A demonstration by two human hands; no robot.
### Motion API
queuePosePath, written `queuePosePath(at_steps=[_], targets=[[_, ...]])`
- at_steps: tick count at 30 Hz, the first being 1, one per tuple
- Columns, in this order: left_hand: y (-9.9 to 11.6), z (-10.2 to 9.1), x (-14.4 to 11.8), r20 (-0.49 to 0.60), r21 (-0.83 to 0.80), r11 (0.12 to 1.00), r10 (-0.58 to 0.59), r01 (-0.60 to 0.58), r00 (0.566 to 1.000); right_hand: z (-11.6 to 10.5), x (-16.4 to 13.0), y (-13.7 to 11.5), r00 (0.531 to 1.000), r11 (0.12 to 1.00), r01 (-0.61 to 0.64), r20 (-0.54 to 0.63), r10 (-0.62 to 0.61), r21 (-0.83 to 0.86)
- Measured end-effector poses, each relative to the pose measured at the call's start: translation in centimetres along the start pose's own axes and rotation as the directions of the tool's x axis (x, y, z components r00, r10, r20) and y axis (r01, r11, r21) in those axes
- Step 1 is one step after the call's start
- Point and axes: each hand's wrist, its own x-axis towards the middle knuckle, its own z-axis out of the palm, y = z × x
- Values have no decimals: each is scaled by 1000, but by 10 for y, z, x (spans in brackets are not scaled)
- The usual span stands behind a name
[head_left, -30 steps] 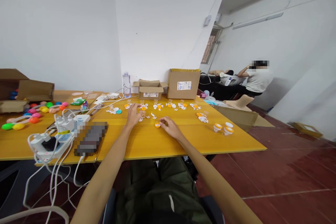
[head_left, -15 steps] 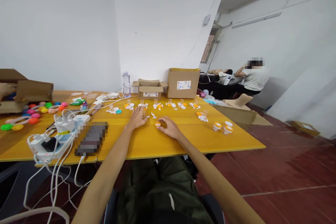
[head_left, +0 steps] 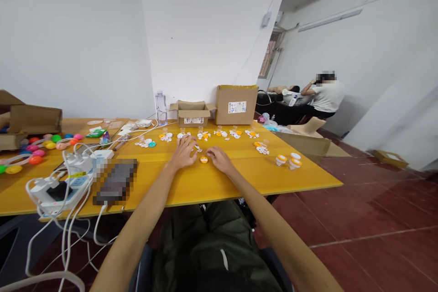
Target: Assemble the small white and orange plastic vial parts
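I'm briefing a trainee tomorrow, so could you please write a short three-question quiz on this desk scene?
1. True or false: the small orange piece lies on the yellow table between the left hand and the right hand.
2. What stands just left of the small open carton? A) clear bottle B) kettle C) lamp
3. Fill in: beside the big closed carton, far right, another person sits wearing a ____ top.

Key: 1 true; 2 A, the clear bottle; 3 white.
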Motion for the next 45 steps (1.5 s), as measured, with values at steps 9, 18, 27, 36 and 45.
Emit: queuePosePath(at_steps=[9, 18, 27, 36, 45], targets=[[6, -1, 0, 21, 9, 999, 44, -44, 999, 2, 7, -5, 982, 979, 184, 60, -180, -90], [19, -5, 0, 100, -13, 986, 166, -166, 981, 3, 10, -1, 970, 950, 238, 101, -221, -203], [19, 3, 0, 173, -47, 976, 219, -214, 960, 1, 12, -4, 940, 901, 330, 190, -285, -282], [12, 4, -1, 140, 40, 970, 233, -240, 962, -6, 16, -17, 866, 721, 486, 380, -323, -494], [12, 5, 1, 162, 85, 970, 211, -226, 964, -8, 14, -23, 891, 721, 438, 366, -268, -537]])
